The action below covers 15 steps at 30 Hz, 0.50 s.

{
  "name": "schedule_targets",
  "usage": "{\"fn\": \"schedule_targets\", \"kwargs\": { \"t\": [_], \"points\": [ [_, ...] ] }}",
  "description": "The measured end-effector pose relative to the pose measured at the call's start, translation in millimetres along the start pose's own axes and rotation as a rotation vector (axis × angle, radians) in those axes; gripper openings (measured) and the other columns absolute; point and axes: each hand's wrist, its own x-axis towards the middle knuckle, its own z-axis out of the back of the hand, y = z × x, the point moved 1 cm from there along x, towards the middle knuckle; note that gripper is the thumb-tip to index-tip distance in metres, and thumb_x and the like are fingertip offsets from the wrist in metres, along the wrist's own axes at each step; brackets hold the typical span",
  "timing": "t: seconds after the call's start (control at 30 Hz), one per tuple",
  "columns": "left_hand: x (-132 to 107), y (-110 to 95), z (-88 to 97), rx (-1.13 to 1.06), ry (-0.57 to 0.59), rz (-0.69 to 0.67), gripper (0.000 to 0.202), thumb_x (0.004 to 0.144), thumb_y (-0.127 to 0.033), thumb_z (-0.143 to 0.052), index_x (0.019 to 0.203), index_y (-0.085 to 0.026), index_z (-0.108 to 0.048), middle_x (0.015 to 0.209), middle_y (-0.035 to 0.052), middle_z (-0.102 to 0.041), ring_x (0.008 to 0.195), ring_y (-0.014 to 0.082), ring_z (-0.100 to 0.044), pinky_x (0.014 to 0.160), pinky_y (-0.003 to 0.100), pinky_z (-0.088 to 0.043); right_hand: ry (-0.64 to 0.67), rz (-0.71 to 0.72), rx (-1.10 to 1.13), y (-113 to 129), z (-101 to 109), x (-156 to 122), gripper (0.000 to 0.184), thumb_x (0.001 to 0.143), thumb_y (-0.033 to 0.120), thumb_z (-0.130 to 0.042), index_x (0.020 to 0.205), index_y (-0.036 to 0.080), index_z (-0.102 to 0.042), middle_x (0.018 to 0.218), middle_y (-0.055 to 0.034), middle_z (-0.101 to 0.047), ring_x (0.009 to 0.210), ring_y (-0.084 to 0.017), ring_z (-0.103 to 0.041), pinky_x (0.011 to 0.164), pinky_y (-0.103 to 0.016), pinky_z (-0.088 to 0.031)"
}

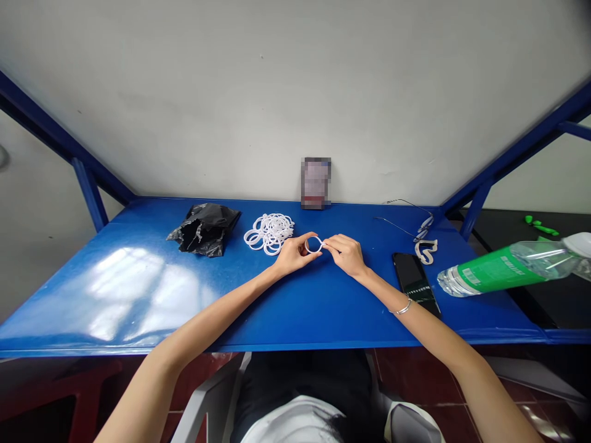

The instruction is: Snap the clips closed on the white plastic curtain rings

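A thin white ring (314,251) is held up between my two hands over the middle of the blue table. My left hand (295,253) grips its left side, thumb below and index finger above. At the ring's right edge, my right hand (346,252) pinches it with thumb and fingertips. Whether the ring has a joint or a small part under those fingertips is hidden. Just left of my left hand lies a heap of similar white rings (270,232), loosely piled on one another.
A crumpled black plastic bag (207,227) lies left of the heap. An upright phone-like object (316,183), blurred out, leans on the wall. On the right are glasses (423,227), a white strap-like item (425,251), a black phone (415,283) and a water bottle (503,269).
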Motion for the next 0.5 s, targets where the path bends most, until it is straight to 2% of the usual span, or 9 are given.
{"fn": "schedule_targets", "kwargs": {
  "t": [0.13, 0.33, 0.5],
  "points": [
    [0, 1, -0.9, 0.028, -0.004, -0.022, 0.050, 0.079, -0.048, -0.067, 0.117, -0.016, -0.061, 0.055, -0.0074, -0.046, 0.045, 0.0070, -0.039, 0.047, 0.020, -0.032, -0.015, 0.008, 0.001, 0, 0, 0, 0.023, 0.095, 0.028, -0.052, 0.087, 0.024, -0.073, 0.083, -0.0043, -0.074, 0.072, -0.019, -0.065, 0.066, -0.034, -0.050],
    [0, 3, -2.8, 0.060, 0.004, -0.029, 0.050, 0.084, -0.045, -0.062, 0.125, -0.017, -0.054, 0.064, -0.0053, -0.051, 0.048, 0.0074, -0.047, 0.049, 0.019, -0.038, -0.045, -0.001, -0.013, 4, 0, 1, 0.018, 0.095, 0.026, -0.053, 0.092, 0.021, -0.070, 0.086, -0.0051, -0.073, 0.077, -0.019, -0.065, 0.069, -0.032, -0.052],
    [-1, 2, -1.9, 0.108, -0.021, -0.069, 0.049, 0.088, -0.045, -0.058, 0.130, -0.019, -0.051, 0.084, 0.0006, -0.058, 0.054, 0.0071, -0.050, 0.053, 0.020, -0.046, -0.080, 0.001, 0.024, 11, 5, 4, 0.014, 0.094, 0.025, -0.056, 0.097, 0.020, -0.068, 0.090, -0.0060, -0.073, 0.082, -0.020, -0.065, 0.073, -0.032, -0.053]
  ]
}}
